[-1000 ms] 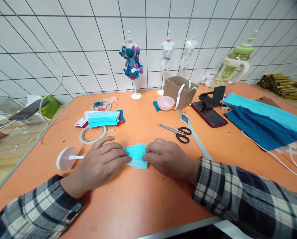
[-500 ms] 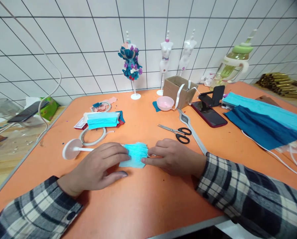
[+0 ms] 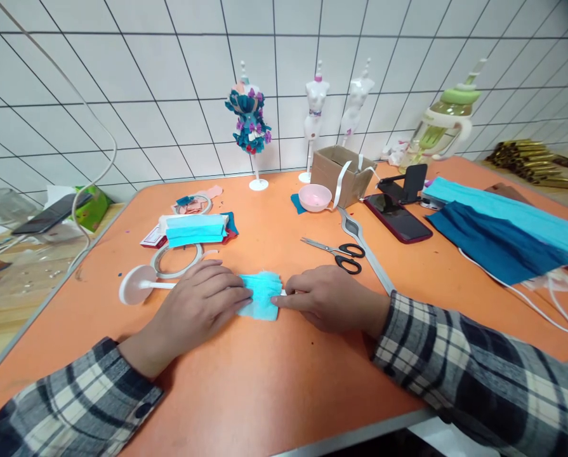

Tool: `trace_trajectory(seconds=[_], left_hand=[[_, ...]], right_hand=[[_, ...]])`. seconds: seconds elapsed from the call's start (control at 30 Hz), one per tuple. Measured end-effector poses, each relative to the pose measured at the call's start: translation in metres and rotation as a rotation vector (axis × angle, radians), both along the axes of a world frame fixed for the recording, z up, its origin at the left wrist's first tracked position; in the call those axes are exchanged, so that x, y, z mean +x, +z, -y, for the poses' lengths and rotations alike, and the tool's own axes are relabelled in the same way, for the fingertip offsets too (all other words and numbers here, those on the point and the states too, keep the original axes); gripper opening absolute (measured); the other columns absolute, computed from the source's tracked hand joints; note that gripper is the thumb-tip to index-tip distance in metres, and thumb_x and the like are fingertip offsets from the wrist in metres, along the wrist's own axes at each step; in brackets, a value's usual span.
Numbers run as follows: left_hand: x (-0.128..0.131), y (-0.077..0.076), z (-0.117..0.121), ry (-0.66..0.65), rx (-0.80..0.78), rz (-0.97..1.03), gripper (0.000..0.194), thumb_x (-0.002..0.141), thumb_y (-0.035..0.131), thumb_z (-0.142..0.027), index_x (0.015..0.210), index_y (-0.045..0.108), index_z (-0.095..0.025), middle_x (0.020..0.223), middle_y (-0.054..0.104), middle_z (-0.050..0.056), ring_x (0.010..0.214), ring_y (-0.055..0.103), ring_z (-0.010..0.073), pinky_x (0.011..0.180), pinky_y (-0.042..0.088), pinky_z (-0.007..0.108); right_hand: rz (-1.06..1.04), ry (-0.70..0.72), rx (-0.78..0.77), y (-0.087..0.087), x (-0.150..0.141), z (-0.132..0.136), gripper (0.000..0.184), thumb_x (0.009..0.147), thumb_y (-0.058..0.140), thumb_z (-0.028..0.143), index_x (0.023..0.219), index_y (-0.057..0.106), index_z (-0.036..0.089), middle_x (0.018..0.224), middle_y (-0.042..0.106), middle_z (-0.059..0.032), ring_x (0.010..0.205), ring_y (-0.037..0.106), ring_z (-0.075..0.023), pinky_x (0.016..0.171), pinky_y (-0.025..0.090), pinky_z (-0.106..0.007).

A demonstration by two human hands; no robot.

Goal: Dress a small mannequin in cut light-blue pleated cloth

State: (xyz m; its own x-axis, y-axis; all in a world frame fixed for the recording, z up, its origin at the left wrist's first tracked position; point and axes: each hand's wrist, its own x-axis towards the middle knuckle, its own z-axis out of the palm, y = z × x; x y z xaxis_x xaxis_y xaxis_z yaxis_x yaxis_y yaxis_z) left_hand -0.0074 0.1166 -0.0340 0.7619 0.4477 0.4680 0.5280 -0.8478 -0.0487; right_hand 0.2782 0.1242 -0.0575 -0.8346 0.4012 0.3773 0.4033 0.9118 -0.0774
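- Worktop (image 3: 245, 381): orange, grey edging; carries everything listed below.
- Mask (image 3: 493, 247): dark blue, at the right side, white ear loop trailing toward the near edge.
- Dressed form (image 3: 250, 124): upright at the back, in teal and purple scraps.
- Box (image 3: 331, 174): brown, back right of centre, white strip over its near side.
- Left hand (image 3: 193, 308): palm down, fingers close together, tips on the cloth's left part; thumb hidden, cannot tell whether they clamp it.
- Right hand (image 3: 329, 298): one fingertip on the cloth's right edge, the others curled; cannot tell whether anything is clamped.
- Phone (image 3: 398, 219): lying beyond the right hand.
- Scissors (image 3: 334, 250): black handles, blades slightly parted, pointing left.
- White stand (image 3: 132, 285): on its side, stem meeting the left hand; remainder hidden.
- Cloth (image 3: 263, 304): light blue, near mid-worktop, between both hands.
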Motion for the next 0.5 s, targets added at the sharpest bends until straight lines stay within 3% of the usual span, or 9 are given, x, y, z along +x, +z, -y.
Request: trace_trajectory(seconds=[0.13,0.27,0.4,0.5], left_hand=[[-0.010,0.008,-0.002,0.045,-0.178,0.029,0.026,0.094,0.055,-0.021,0.118,0.063,-0.023,0.111,0.073,0.009,0.104,0.068,0.0254,0.107,0.045,0.049],[-0.028,0.017,-0.002,0.104,-0.319,-0.106,0.046,0.089,0.055,-0.026,0.135,0.052,-0.024,0.129,0.069,0.010,0.118,0.064,0.0303,0.106,0.045,0.049],[-0.031,0.019,-0.002,0.230,-0.341,-0.203,0.046,0.087,0.062,-0.036,0.132,0.058,-0.026,0.120,0.075,0.008,0.102,0.073,0.0293,0.083,0.057,0.037],[-0.028,0.026,0.003,0.229,-0.311,-0.094,0.031,0.089,0.061,-0.034,0.119,0.066,-0.029,0.099,0.081,0.002,0.076,0.077,0.0229,0.060,0.056,0.026]], right_hand=[[-0.098,-0.014,-0.214,0.002,0.003,-0.004,0.038,0.089,0.055,0.013,0.124,0.062,0.025,0.107,0.070,-0.0024,0.094,0.063,-0.0169,0.075,0.043,-0.029],[-0.072,-0.140,-0.304,0.006,0.001,-0.007,0.042,0.088,0.065,0.023,0.128,0.055,0.018,0.115,0.070,-0.0076,0.104,0.063,-0.0233,0.080,0.045,-0.033],[-0.050,-0.206,-0.277,0.004,-0.001,-0.009,0.033,0.098,0.057,0.031,0.129,0.054,0.019,0.104,0.071,-0.0072,0.095,0.065,-0.0222,0.071,0.042,-0.031],[-0.117,-0.197,-0.303,0.005,-0.001,-0.007,0.030,0.099,0.054,0.025,0.127,0.054,0.017,0.101,0.072,-0.0074,0.094,0.065,-0.0216,0.072,0.042,-0.031]])
